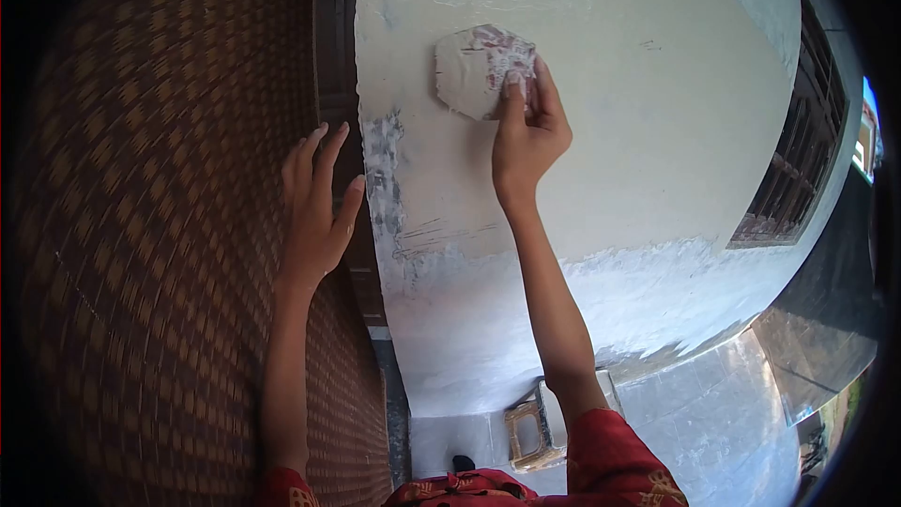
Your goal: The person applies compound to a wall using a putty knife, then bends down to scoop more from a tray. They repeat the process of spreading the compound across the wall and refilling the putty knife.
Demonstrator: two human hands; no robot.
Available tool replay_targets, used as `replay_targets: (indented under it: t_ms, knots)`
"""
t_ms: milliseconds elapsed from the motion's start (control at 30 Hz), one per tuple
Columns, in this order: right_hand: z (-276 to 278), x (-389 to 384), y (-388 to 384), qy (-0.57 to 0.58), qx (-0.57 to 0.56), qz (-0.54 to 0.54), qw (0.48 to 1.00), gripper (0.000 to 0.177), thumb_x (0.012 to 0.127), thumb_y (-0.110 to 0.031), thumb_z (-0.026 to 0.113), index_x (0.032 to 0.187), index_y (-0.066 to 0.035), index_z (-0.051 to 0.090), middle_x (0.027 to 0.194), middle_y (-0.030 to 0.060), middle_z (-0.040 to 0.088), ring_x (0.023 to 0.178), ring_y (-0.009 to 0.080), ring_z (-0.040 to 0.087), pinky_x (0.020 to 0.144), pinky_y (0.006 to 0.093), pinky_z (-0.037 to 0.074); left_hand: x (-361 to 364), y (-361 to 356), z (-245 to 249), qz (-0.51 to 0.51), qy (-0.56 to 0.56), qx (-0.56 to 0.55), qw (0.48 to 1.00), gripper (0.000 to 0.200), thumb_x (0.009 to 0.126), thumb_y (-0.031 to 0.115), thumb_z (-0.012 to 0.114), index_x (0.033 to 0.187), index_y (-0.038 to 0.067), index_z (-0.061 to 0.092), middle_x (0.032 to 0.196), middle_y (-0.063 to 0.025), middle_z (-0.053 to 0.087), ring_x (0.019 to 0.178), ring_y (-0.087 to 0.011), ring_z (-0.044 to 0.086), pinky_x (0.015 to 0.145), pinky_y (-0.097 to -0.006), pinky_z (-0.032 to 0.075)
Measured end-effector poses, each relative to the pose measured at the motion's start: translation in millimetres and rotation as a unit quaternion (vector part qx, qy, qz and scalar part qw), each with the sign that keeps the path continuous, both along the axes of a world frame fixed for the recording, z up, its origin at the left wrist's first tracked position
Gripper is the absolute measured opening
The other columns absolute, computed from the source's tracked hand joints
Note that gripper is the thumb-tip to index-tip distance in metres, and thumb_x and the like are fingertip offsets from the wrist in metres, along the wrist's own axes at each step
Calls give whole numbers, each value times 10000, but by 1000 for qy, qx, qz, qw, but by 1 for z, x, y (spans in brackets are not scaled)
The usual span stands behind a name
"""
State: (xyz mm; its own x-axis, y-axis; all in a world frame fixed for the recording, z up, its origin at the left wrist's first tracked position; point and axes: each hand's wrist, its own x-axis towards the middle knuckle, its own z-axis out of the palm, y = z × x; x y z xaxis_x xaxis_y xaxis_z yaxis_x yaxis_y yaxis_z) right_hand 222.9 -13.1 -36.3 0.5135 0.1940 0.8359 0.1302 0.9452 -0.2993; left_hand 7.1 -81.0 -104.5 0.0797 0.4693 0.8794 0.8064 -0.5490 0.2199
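Observation:
My right hand (530, 131) grips a flat, roughly rounded piece (474, 70), whitish with reddish patches, between thumb and fingers. The piece is held at the upper part of a pale wall (638, 150); whether it touches the surface I cannot tell. My left hand (319, 202) is raised with its fingers apart and holds nothing. It is beside the wall's left edge, in front of the dark doorway and the brown woven panel (169, 225).
A dark wooden window (798, 150) is set in the wall at the right. Below, a wooden-framed object (527, 434) stands on the grey floor (694, 422). White and grey patches mark the wall's lower part and left edge.

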Motion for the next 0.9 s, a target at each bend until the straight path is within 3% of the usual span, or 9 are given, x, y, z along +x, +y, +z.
replay_targets:
  t_ms: [100, 167, 300, 467, 567, 600, 700, 767, 900]
  knots:
    - [12, -39, 14, -56, 26, -59, 996, 387, 852, -19, 648, 1238, -22, 643, 818, 109, 728, 532, 71, 527, 557, 228, 457, -2, -5, 4, 30, 13, 7, 999, 527, 1007, 357, 489, 1478, 151, 374, 1516, -161, 293, 1395, -397, 231, 1140, -547, 233]
    - [24, -31, 21, -62, 15, -64, 996, 385, 851, -11, 638, 1236, -4, 639, 884, 145, 728, 635, 101, 606, 636, 243, 493, -3, -6, 6, 40, 11, 4, 999, 529, 1007, 344, 489, 1482, 146, 363, 1525, -148, 291, 1405, -370, 221, 1148, -525, 220]
    - [42, 38, 13, 96, 11, -100, 990, 360, 886, -30, 613, 1228, 84, 605, 1048, 179, 705, 942, 199, 678, 842, 303, 516, -6, -4, 12, 70, 23, 21, 997, 533, 1008, 334, 488, 1487, 143, 354, 1536, -135, 290, 1415, -344, 213, 1160, -505, 196]
    - [42, 96, -3, 184, 36, -77, 979, 382, 924, -33, 578, 1267, 131, 542, 1141, 229, 656, 1035, 226, 652, 907, 309, 510, -6, -6, 20, 79, 21, 46, 996, 534, 1008, 344, 486, 1486, 143, 358, 1532, -135, 290, 1413, -346, 212, 1160, -508, 194]
    - [31, 45, -10, 108, 27, 18, 994, 396, 923, -36, 599, 1280, 123, 534, 1132, 226, 652, 1081, 213, 626, 928, 302, 495, 1, -2, 22, 68, 20, 55, 996, 541, 1006, 359, 485, 1484, 139, 360, 1530, -140, 289, 1413, -347, 211, 1158, -511, 193]
    - [21, 21, -7, 75, 7, 28, 997, 388, 907, -37, 620, 1269, 93, 565, 1106, 194, 672, 1025, 174, 631, 878, 269, 497, 4, -1, 22, 54, 10, 60, 997, 545, 1005, 368, 486, 1483, 137, 361, 1529, -143, 290, 1412, -348, 212, 1157, -514, 191]
    - [-4, -23, 2, -56, -4, -50, 997, 360, 866, -31, 649, 1226, -3, 646, 833, 131, 717, 630, 44, 565, 608, 214, 476, 10, 1, 19, 32, 10, 46, 998, 551, 1003, 379, 485, 1481, 134, 361, 1527, -147, 291, 1408, -351, 215, 1154, -519, 187]
    - [-9, -13, 8, -46, -54, -74, 995, 346, 875, -39, 643, 1218, 14, 645, 871, 129, 720, 663, 62, 583, 634, 212, 479, 9, 1, 16, 35, 11, 45, 998, 551, 1003, 380, 484, 1481, 136, 361, 1526, -148, 292, 1407, -352, 216, 1153, -520, 189]
    - [-1, 71, 28, 155, -14, -1, 988, 375, 926, -42, 591, 1264, 115, 557, 1101, 188, 672, 928, 169, 659, 812, 267, 524, 1, -6, 12, 48, 12, 36, 998, 550, 1003, 380, 478, 1483, 139, 358, 1526, -148, 292, 1408, -352, 214, 1152, -521, 194]
